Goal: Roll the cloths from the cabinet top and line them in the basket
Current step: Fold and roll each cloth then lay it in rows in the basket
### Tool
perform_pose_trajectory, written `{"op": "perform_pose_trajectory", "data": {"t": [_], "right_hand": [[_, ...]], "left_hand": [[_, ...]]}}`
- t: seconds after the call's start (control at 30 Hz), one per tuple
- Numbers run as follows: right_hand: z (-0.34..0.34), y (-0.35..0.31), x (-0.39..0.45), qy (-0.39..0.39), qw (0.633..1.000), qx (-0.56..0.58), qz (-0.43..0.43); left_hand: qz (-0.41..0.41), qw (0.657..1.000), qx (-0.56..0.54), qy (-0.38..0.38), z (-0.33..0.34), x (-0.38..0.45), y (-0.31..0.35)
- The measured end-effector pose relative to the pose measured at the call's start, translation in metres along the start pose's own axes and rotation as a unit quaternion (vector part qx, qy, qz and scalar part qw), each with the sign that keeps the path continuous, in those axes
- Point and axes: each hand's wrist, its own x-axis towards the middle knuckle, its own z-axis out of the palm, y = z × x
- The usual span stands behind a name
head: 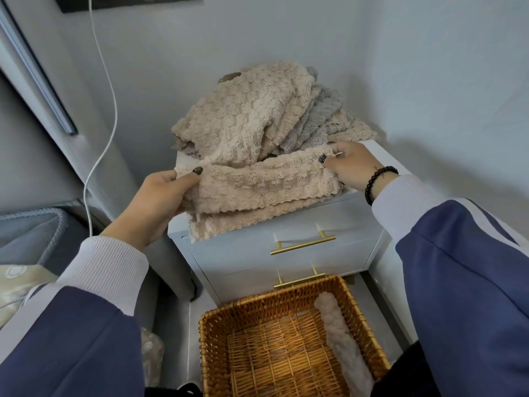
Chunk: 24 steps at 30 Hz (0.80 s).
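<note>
Both hands grip one beige cloth (257,193) at the cabinet's (337,222) near top edge: the left hand (160,202) pinches its left end, the right hand (350,164) its right end. More cloths lie in a pile (257,116) just behind. The basket (286,339) sits below, one rolled cloth (340,339) along its right wall.

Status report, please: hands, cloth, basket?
Left hand and right hand grip beige cloth on cabinet. One roll in basket. Nothing blocking.
</note>
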Motion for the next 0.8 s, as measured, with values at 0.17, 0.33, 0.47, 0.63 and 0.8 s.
{"op": "perform_pose_trajectory", "data": {"t": [0.17, 0.33, 0.47, 0.63, 0.8], "right_hand": [[0.003, 0.005, 0.001, 0.055, 0.998, -0.003, 0.005], [0.005, 0.006, 0.008, 0.090, 0.996, -0.029, 0.000], [0.008, 0.008, 0.009, 0.086, 0.995, -0.052, -0.009], [0.007, 0.009, 0.011, 0.095, 0.993, -0.070, -0.009], [0.003, 0.005, 0.011, 0.064, 0.994, -0.088, -0.004]], "left_hand": [[-0.007, 0.984, 0.180, 0.012, -0.009, 0.005, -0.009], [-0.004, 0.962, 0.271, 0.026, -0.015, 0.006, -0.010], [-0.002, 0.952, 0.305, 0.009, -0.017, 0.004, -0.009], [0.018, 0.940, 0.341, 0.006, -0.018, 0.002, -0.009], [0.052, 0.919, 0.391, -0.003, -0.015, -0.002, -0.008]]}}
